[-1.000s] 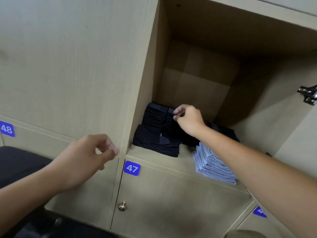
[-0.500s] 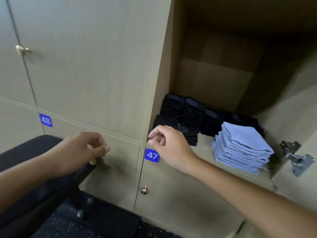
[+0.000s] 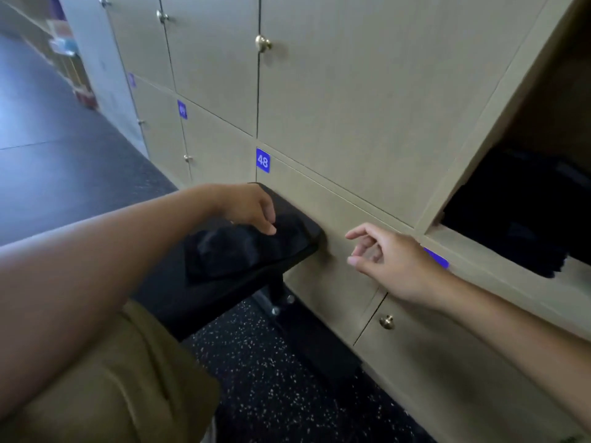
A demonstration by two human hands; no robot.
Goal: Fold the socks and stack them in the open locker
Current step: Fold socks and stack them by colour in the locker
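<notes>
Head view, label "48" (image 3: 263,160), left hand (image 3: 248,207) fingers touching black sock (image 3: 236,247), right hand (image 3: 388,260) fingers loosely spread

A dark, nearly black sock (image 3: 243,247) lies crumpled and unfolded on the black padded seat (image 3: 297,225) that stands against the locker fronts, its bunched cloth spread over the seat's near right part. At the right edge of the view the open locker (image 3: 499,129) holds a mass of dark folded socks (image 3: 511,215) on its floor, reaching almost to the front lip. They are blurred and in shadow, so single pairs cannot be told apart.
</notes>
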